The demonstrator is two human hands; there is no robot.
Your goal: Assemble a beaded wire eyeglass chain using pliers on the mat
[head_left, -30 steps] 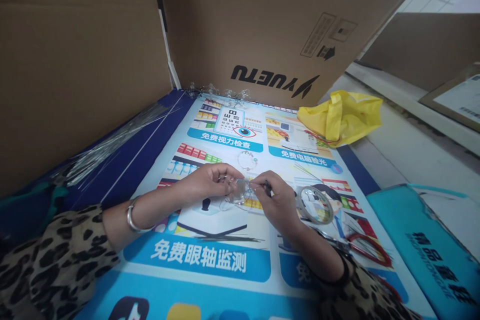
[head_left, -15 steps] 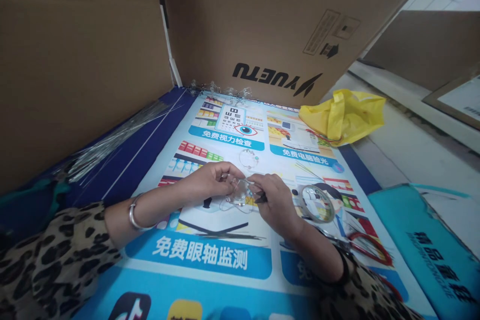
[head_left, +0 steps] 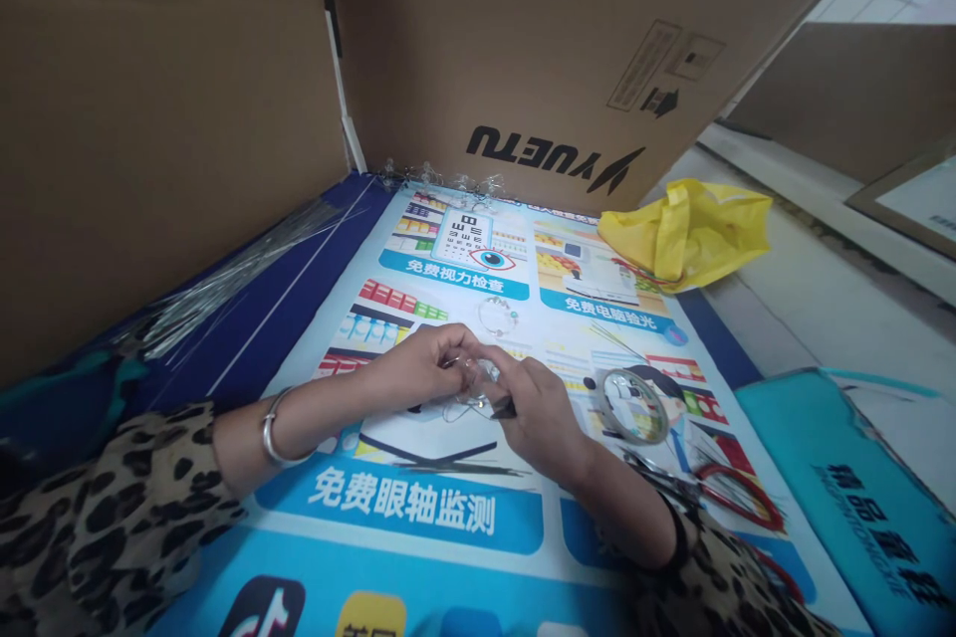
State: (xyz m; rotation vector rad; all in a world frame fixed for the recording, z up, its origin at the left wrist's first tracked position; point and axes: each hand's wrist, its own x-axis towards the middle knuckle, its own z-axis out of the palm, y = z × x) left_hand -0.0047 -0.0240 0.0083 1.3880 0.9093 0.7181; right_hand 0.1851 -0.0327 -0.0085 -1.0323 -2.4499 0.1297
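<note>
Over the printed poster, my left hand (head_left: 429, 365) and my right hand (head_left: 544, 410) meet fingertip to fingertip. Between them is a small clear piece with thin wire loops (head_left: 478, 386); my left thumb and fingers pinch its left side. My right hand is closed at its right side, with a small dark thing (head_left: 506, 408) showing under the fingers, its kind unclear. Just beyond my hands lies a ring of clear beads and wire (head_left: 498, 317). A roll of clear tape (head_left: 633, 406) lies right of my right hand, near red-handled scissors (head_left: 739, 496).
Cardboard walls (head_left: 523, 40) stand behind and on the left. A bundle of thin wires (head_left: 239, 269) lies left, and clear wire pieces (head_left: 455, 184) sit at the back. A yellow bag (head_left: 687, 234) and a teal bag (head_left: 843, 488) are on the right.
My fingertips have drawn closer together around the clear piece, and my right fingers now cover more of it. The view has shifted slightly.
</note>
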